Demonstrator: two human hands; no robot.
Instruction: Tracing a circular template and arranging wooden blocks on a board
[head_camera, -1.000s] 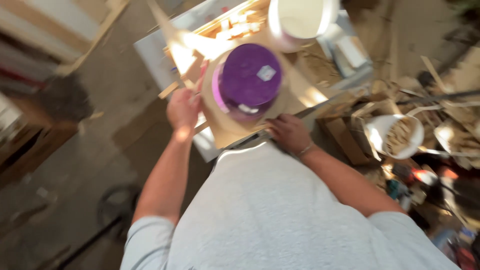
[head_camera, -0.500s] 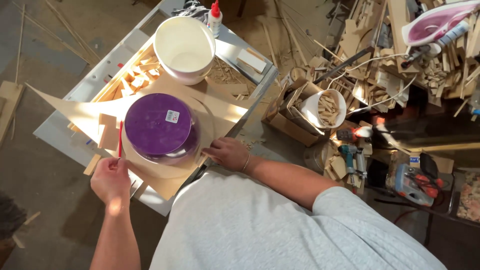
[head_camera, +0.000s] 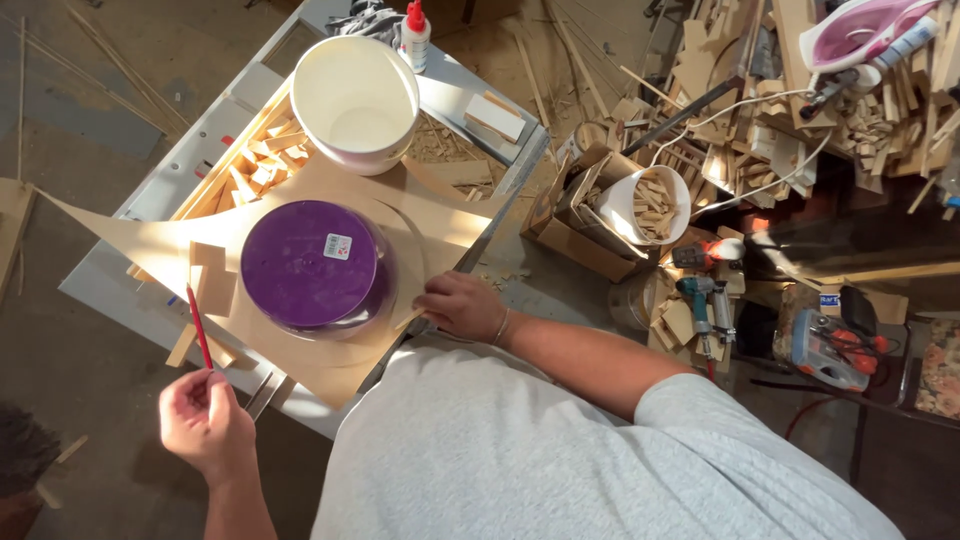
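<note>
Left hand: the left hand (head_camera: 205, 420) sits at about 7 o'clock of the view, off the near edge of the surface (head_camera: 110, 290), fingers (head_camera: 190, 392) clenched around the lower end of a red pencil (head_camera: 198, 325).
Pencil axis: the pencil runs nearly upright in the view, from 6 o'clock at the hand to 12 o'clock at its tip, leaning slightly to 11; the tip lies over the thin tan board (head_camera: 330, 370).
Right hand: the right hand (head_camera: 458, 305) rests palm down on the board's edge, fingers curled loosely and pressing the sheet flat; it grasps nothing that I can make out.
Purple lid: a round purple lid (head_camera: 312, 263) with a small white sticker lies flat on the board, between the two hands.
Key relation: from the pencil tip the lid lies toward 2 o'clock, near but apart; from the right hand it lies at 9 o'clock, just beside the fingertips. The right hand is the nearer of the two to the lid; the left hand is well back from it.
Board marks: a curved line follows the lid's right side on the board, apart from the rim.
Around: a white bucket (head_camera: 355, 100) stands at 12 o'clock of the lid, touching the board; wood offcuts (head_camera: 250, 165) fill a tray beside it; a glue bottle (head_camera: 414, 35) stands behind.
</note>
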